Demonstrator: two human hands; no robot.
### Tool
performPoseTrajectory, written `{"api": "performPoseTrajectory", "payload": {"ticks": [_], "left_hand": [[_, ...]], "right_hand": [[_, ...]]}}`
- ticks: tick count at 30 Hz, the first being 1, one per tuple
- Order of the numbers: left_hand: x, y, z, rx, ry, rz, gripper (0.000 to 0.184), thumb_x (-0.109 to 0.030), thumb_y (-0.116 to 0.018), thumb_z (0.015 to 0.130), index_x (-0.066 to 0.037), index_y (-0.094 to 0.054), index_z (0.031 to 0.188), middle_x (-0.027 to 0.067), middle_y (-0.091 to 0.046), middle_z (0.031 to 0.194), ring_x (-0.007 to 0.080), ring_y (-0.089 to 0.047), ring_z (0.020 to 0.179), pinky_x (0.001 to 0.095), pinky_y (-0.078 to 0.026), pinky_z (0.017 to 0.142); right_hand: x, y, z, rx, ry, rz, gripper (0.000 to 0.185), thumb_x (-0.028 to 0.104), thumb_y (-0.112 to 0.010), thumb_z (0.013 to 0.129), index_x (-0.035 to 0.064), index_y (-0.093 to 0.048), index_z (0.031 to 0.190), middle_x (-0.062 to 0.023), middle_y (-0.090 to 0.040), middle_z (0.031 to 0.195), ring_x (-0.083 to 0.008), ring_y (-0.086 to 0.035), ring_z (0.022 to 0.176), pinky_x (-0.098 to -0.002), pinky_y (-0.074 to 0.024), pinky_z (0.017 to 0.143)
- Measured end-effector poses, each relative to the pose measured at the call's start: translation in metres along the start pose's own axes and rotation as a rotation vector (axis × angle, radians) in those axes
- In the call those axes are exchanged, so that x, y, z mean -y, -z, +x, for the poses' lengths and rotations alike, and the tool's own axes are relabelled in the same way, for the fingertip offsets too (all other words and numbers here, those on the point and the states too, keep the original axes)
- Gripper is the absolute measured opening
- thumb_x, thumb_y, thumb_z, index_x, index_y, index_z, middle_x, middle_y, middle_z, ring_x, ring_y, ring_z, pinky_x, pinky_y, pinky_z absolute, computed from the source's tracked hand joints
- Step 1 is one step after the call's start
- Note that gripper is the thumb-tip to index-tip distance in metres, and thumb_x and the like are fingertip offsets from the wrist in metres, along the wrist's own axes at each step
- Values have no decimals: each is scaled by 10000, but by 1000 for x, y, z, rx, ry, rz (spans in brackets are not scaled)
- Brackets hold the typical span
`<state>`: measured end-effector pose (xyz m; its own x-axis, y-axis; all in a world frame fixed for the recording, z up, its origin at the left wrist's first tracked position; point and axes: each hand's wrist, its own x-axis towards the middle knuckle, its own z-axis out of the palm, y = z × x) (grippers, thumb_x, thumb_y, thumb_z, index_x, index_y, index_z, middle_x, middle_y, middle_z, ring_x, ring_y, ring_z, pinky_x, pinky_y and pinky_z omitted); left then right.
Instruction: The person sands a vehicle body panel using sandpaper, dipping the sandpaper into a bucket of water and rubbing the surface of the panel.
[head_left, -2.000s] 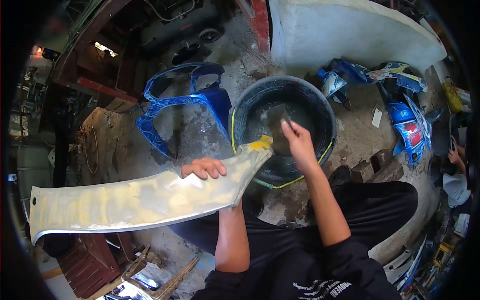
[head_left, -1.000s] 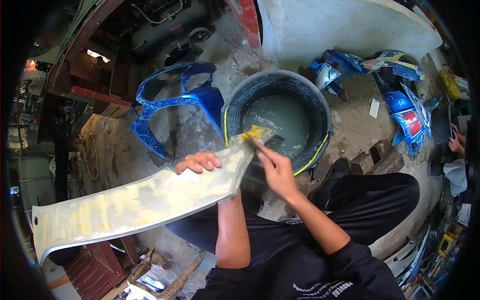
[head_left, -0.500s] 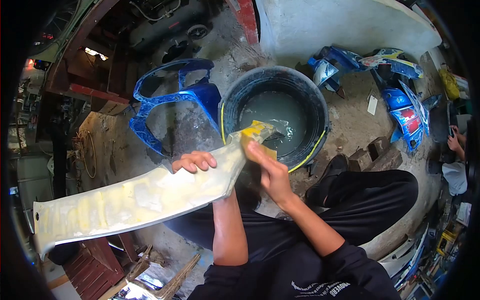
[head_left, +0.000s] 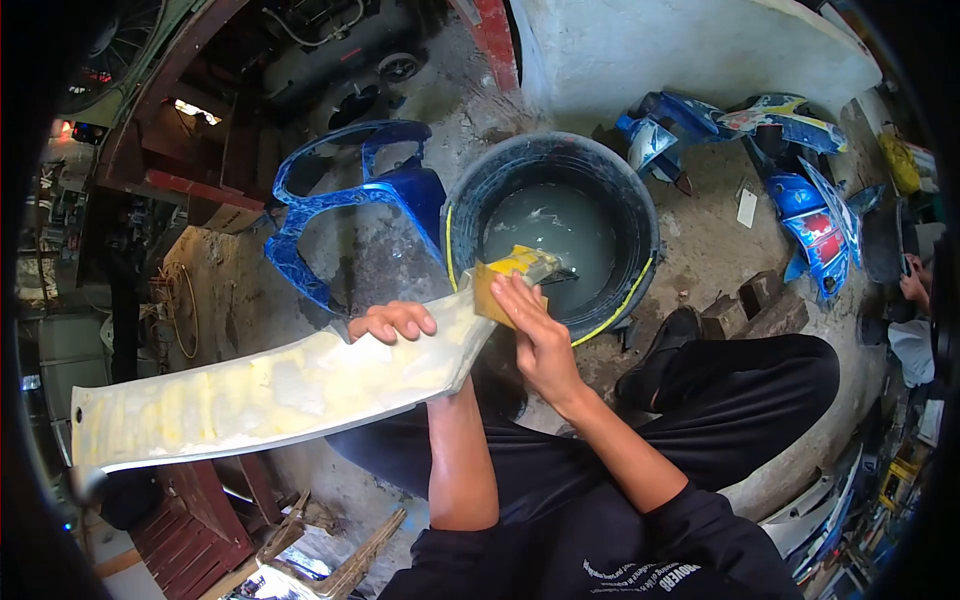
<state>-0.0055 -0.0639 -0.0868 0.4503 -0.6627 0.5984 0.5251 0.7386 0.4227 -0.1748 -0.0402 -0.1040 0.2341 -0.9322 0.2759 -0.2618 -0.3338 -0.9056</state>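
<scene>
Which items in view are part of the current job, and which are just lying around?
In the job, judging by the hands:
- pale panel, in the left hand
- brown sheet, under the right hand
- probably the water bucket, below the panel's end

Apparently just lying about:
- blue frame
- blue body parts
- white tag

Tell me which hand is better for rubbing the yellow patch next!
Probably the right hand: its fingers already lie on a yellowish-brown sheet against the panel, right beside the yellow patch. The left hand is busy gripping the panel.
</scene>
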Motion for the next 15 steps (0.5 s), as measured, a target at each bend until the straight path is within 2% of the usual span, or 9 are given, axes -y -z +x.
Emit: {"api": "performPoseTrajectory", "payload": {"ticks": [4,7,11,13,15], "left_hand": [[-6,-5,0,3,52,-2,407,-379,-661,970,2,-531,916,164,-599,833,292,-627,726,415,-574,651],[-8,-5,-2,-87,79,-78,399,-356,-646,983,30,-551,952,177,-600,834,315,-640,730,435,-577,659],[-12,12,2,74,123,-56,392,-338,-629,991,49,-573,1009,184,-624,877,342,-665,770,448,-581,661],[-7,4,-1,6,-8,-77,394,-353,-637,985,35,-567,993,180,-632,886,331,-672,782,446,-581,661],[-11,-2,-3,-36,-21,-44,386,-364,-643,981,12,-561,972,168,-625,869,309,-668,757,429,-580,662]], "right_hand": [[3,-2,-10,2,-53,37,832,-258,-409,719,47,-496,1488,-180,-481,1529,-362,-357,1478,-466,-307,1226],[36,0,-24,72,8,94,877,-260,-431,669,29,-482,1495,-187,-447,1554,-356,-349,1482,-435,-319,1226],[40,-6,-25,63,127,122,875,-257,-444,673,10,-449,1507,-205,-421,1565,-344,-354,1481,-432,-328,1224],[27,-11,-25,53,151,103,874,-256,-447,678,5,-435,1512,-213,-419,1564,-339,-356,1480,-427,-332,1223],[10,-11,-22,5,-13,-12,884,-261,-443,683,3,-407,1526,-221,-415,1561,-337,-362,1474,-416,-346,1215]]}}
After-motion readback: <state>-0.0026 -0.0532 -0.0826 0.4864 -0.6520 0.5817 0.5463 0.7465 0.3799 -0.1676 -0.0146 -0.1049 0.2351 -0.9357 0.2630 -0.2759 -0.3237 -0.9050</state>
